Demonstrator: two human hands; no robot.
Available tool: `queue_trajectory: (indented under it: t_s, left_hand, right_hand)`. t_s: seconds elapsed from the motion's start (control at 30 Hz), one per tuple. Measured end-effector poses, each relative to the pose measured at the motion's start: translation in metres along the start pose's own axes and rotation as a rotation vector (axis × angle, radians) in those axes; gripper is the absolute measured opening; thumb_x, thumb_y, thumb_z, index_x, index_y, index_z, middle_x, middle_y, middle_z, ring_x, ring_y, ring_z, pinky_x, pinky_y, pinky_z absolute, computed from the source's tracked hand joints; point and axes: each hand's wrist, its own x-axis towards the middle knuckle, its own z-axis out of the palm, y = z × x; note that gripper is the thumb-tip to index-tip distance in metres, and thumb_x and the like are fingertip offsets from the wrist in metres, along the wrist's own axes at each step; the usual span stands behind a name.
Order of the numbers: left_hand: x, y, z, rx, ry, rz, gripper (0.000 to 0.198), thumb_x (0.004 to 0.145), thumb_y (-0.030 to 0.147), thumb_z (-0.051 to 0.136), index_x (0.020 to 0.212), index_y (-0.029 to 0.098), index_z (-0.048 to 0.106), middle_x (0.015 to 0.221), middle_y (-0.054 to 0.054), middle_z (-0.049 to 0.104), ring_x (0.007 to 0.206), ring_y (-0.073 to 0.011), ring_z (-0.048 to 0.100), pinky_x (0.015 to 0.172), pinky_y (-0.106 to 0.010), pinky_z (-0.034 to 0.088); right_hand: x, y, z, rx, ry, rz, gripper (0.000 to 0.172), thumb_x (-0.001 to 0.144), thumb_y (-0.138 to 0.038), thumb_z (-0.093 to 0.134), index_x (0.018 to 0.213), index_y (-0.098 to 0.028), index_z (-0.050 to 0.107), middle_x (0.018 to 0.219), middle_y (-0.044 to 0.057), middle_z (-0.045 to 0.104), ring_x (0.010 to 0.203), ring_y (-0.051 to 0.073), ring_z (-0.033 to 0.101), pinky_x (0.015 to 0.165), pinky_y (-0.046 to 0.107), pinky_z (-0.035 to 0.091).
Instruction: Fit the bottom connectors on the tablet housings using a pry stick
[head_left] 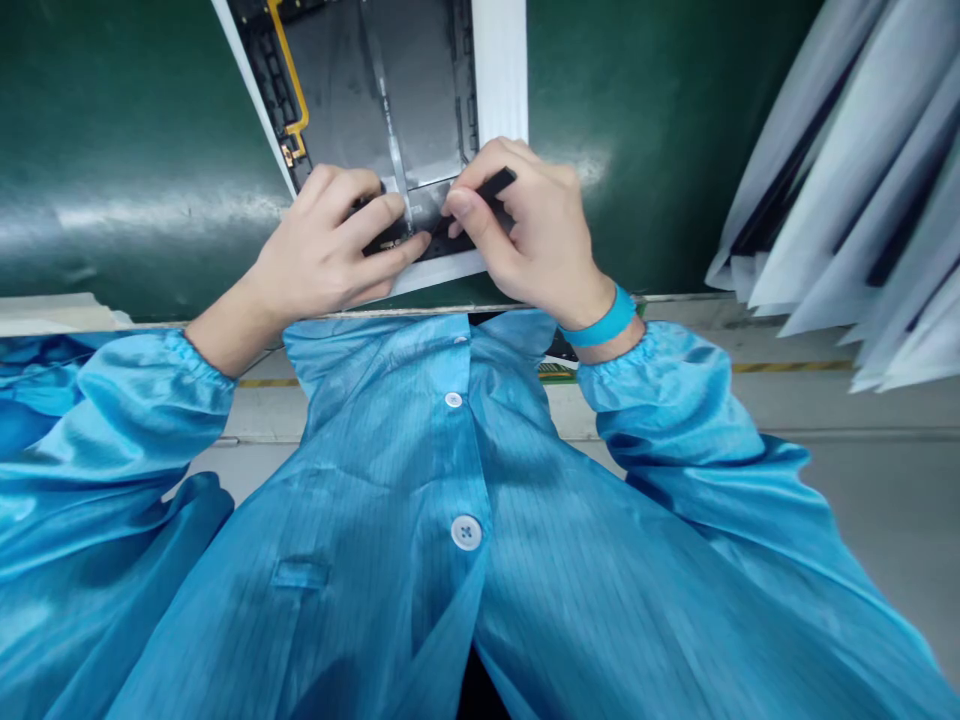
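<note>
An opened tablet-like device with a dark interior and white edges lies at the top centre. A yellow flex cable runs down its left side, and a grey ribbon strip crosses its middle. My left hand rests on the device's near left corner, fingers bent and spread apart, index fingertip pressing near the strip's lower end. Pinched between thumb and fingers of my right hand is a slim black stick-like tool, its tip pointing down-left to the near edge. My fingers partly hide the contact spot.
The device lies on a green mat near the bench's front edge. White sheets with dark pieces between them hang at the right. A pale flat piece lies at the left edge. A blue band circles my right wrist.
</note>
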Motion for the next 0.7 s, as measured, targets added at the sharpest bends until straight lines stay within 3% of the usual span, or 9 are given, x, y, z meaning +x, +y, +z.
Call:
queue_trajectory:
  t_s: [0.23, 0.4, 0.6, 0.7]
  left_hand:
    - [-0.0002, -0.0041, 0.0041, 0.114, 0.042, 0.066, 0.054, 0.118, 0.051, 0.043, 0.153, 0.022, 0.071, 0.148, -0.022, 0.068, 0.136, -0.0477, 0.058, 0.099, -0.072, 0.047]
    - [0.0002, -0.0037, 0.0029, 0.004, 0.051, 0.012, 0.052, 0.117, 0.055, 0.043, 0.149, 0.027, 0.073, 0.148, -0.018, 0.068, 0.142, -0.0454, 0.054, 0.107, -0.075, 0.044]
    - [0.0008, -0.0057, 0.0034, 0.158, 0.096, 0.095, 0.049, 0.118, 0.049, 0.045, 0.149, 0.027, 0.074, 0.148, -0.019, 0.069, 0.138, -0.0422, 0.056, 0.101, -0.069, 0.05]
    - [-0.0008, -0.0068, 0.0051, 0.117, 0.082, 0.089, 0.049, 0.118, 0.049, 0.045, 0.153, 0.026, 0.071, 0.149, -0.02, 0.068, 0.139, -0.0434, 0.055, 0.102, -0.07, 0.049]
  right_hand:
    - [0.0008, 0.0011, 0.0001, 0.024, -0.014, 0.018, 0.048, 0.107, -0.074, 0.052, 0.085, -0.033, 0.061, 0.089, 0.006, 0.075, 0.096, 0.031, 0.073, 0.096, 0.051, 0.061]
    - [0.0006, 0.0022, 0.0004, -0.003, -0.013, -0.014, 0.045, 0.111, -0.069, 0.048, 0.086, -0.033, 0.061, 0.088, 0.006, 0.074, 0.093, 0.03, 0.072, 0.097, 0.051, 0.061]
    - [-0.0005, 0.0045, 0.0012, -0.036, -0.028, -0.035, 0.042, 0.113, -0.066, 0.045, 0.09, -0.034, 0.061, 0.092, 0.006, 0.075, 0.096, 0.03, 0.072, 0.1, 0.052, 0.06]
    - [-0.0012, 0.0054, 0.0017, -0.052, -0.037, -0.032, 0.041, 0.113, -0.064, 0.045, 0.091, -0.035, 0.062, 0.094, 0.005, 0.076, 0.097, 0.03, 0.072, 0.1, 0.052, 0.06]
